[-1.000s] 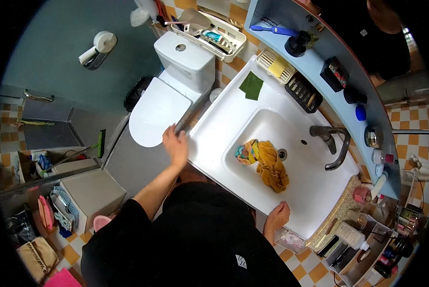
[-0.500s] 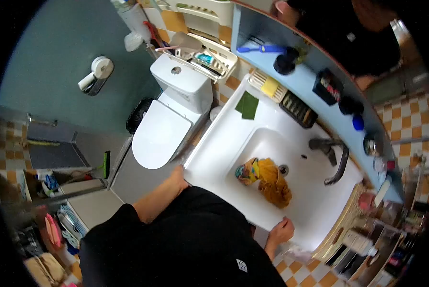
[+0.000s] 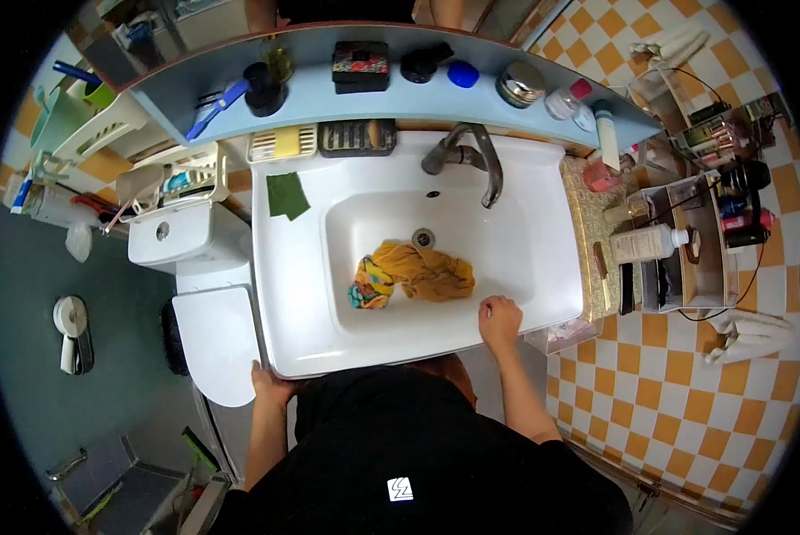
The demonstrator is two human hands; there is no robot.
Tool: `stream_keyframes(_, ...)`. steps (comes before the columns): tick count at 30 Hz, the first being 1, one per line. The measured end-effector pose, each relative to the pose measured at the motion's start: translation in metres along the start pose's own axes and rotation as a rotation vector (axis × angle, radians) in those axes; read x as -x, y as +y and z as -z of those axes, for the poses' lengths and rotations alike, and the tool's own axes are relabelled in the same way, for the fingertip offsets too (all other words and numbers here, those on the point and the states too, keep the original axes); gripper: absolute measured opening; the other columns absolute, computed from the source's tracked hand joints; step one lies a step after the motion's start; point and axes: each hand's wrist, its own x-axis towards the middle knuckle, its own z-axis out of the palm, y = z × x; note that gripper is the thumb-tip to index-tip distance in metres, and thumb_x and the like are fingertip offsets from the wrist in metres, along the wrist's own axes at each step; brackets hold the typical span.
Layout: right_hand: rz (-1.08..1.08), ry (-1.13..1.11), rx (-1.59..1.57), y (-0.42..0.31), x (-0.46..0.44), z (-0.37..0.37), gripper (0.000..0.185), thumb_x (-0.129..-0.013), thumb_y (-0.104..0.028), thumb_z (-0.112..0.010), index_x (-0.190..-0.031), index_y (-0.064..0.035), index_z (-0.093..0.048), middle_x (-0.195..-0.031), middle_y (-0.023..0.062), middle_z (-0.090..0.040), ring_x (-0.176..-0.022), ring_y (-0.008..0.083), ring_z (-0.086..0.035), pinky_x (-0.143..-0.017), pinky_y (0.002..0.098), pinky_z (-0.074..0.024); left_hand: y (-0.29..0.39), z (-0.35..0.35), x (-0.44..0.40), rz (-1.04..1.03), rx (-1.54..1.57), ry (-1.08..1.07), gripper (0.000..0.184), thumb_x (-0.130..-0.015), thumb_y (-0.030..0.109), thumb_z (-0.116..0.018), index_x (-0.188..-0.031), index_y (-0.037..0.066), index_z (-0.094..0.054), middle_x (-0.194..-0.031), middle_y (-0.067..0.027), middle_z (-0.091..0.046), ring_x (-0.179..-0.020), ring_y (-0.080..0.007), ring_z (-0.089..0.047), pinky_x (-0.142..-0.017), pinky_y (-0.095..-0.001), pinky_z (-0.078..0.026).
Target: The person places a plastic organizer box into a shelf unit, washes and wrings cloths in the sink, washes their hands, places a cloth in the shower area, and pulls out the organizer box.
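Head view: Mustard cloth (image 3: 436, 273) lies crumpled in the white sink (image 3: 288, 281). A person's right hand (image 3: 500, 319) rests, fingers curled, at the sink's front edge; the left hand (image 3: 272, 385) is at its front left corner. Whether either grips anything cannot be told.

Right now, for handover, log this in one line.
left hand: by sink corner; right hand: at front rim; cloth: in basin

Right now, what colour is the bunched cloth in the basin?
The cloth is mustard yellow, its left end multicoloured; best seen in the head view.
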Motion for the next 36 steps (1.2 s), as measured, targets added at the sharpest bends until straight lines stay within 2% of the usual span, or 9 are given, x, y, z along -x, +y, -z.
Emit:
stream_keyframes(6,-0.066,0.248,-0.495,0.011,-0.139,0.004,0.024,-0.093,-0.024,-0.060,-0.110,-0.0070,-0.062,-0.099,0.0126,-0.066,-0.087,0.0266,-0.064,-0.079,0.0371,-0.0498,0.016,-0.041,0.035,-1.186,-0.574,0.277,0.061,-0.102,0.049,-0.036,-0.137,0.000,-0.043,-0.132,-0.0163,-0.049,-0.124,-0.0262,-0.048,-0.105,-0.0404,-0.037)
stream_keyframes(8,0.028,0.324,-0.633,0.003,-0.201,0.006,0.036,-0.094,-0.030,-0.061,-0.114,-0.0011,-0.058,-0.102,0.0116,-0.065,-0.092,0.0240,-0.062,-0.084,0.0352,-0.0484,0.008,-0.079,0.050,-1.201,-0.458,0.080,0.057,-0.102,0.047,-0.035,-0.130,-0.001,-0.049,-0.127,-0.0153,-0.053,-0.117,-0.0232,-0.052,-0.100,-0.0387,-0.042)
stream_keyframes(13,0.270,0.248,-0.724,-0.028,-0.285,-0.002,0.037,-0.094,-0.034,-0.059,-0.113,-0.0030,-0.059,-0.103,0.0124,-0.066,-0.095,0.0259,-0.064,-0.082,0.0384,-0.0496,-0.058,-0.174,0.070,-0.835,-0.597,-0.329,0.053,-0.102,0.044,-0.034,-0.121,-0.001,-0.055,-0.105,-0.0121,-0.065,-0.099,-0.0219,-0.063,-0.091,-0.0361,-0.048)
stream_keyframes(19,-0.007,0.206,-0.753,-0.032,-0.299,-0.011,0.032,-0.094,-0.036,-0.059,-0.103,-0.0053,-0.063,-0.083,0.0080,-0.067,-0.079,0.0278,-0.066,-0.073,0.0375,-0.0518,-0.171,-0.285,0.055,-0.359,-0.570,-0.639,0.036,-0.102,0.029,-0.040,-0.119,0.000,-0.055,-0.108,-0.0124,-0.064,-0.100,-0.0221,-0.063,-0.093,-0.0371,-0.049)
stream_keyframes(25,-0.542,-0.487,-2.017,-0.036,-0.207,-0.059,0.022,-0.094,-0.026,-0.059,-0.098,-0.0049,-0.062,-0.091,0.0035,-0.067,-0.087,0.0229,-0.064,-0.085,0.0353,-0.0520,-0.238,-0.354,-0.033,0.140,-0.151,-0.472,0.028,-0.099,0.021,-0.039,-0.110,0.002,-0.057,-0.114,-0.0134,-0.061,-0.107,-0.0264,-0.058,-0.100,-0.0400,-0.044)
stream_keyframes(29,-0.756,-0.660,-2.737,-0.065,-0.160,0.000,0.010,-0.096,-0.016,-0.053,-0.099,-0.0121,-0.062,-0.093,0.0030,-0.066,-0.103,0.0204,-0.061,-0.104,0.0388,-0.0433,-0.242,-0.363,-0.047,0.226,-0.143,-0.639,0.025,-0.100,0.018,-0.039,-0.103,0.004,-0.059,-0.091,-0.0070,-0.065,-0.079,-0.0151,-0.064,-0.078,-0.0260,-0.055)
stream_keyframes(33,-0.345,-0.883,-2.887,-0.057,-0.172,-0.054,0.010,-0.097,-0.022,-0.052,-0.093,-0.0193,-0.060,-0.096,-0.0043,-0.063,-0.099,0.0148,-0.058,-0.088,0.0337,-0.0466,-0.258,-0.361,-0.046,0.284,0.003,-0.895,0.027,-0.099,0.025,-0.044,-0.103,0.004,-0.059,-0.096,-0.0095,-0.064,-0.087,-0.0190,-0.062,-0.084,-0.0300,-0.052)
stream_keyframes(35,-0.894,-0.242,-2.414,-0.087,-0.181,-0.024,0.013,-0.097,-0.027,-0.049,-0.092,-0.0183,-0.058,-0.080,-0.0077,-0.061,-0.072,0.0189,-0.059,-0.074,0.0312,-0.0454,-0.263,-0.361,-0.054,0.495,0.087,-1.054,0.029,-0.098,0.028,-0.045,-0.106,0.003,-0.058,-0.100,-0.0110,-0.064,-0.093,-0.0209,-0.061,-0.089,-0.0319,-0.050)
stream_keyframes(36,-0.526,-0.189,-1.817,-0.083,-0.187,-0.011,0.013,-0.096,-0.027,-0.049,-0.093,-0.0172,-0.058,-0.081,-0.0074,-0.061,-0.073,0.0198,-0.060,-0.075,0.0322,-0.0456,-0.267,-0.362,-0.058,0.613,0.122,-1.135,0.031,-0.098,0.029,-0.045,-0.107,0.003,-0.058,-0.102,-0.0118,-0.064,-0.096,-0.0219,-0.060,-0.092,-0.0328,-0.049)
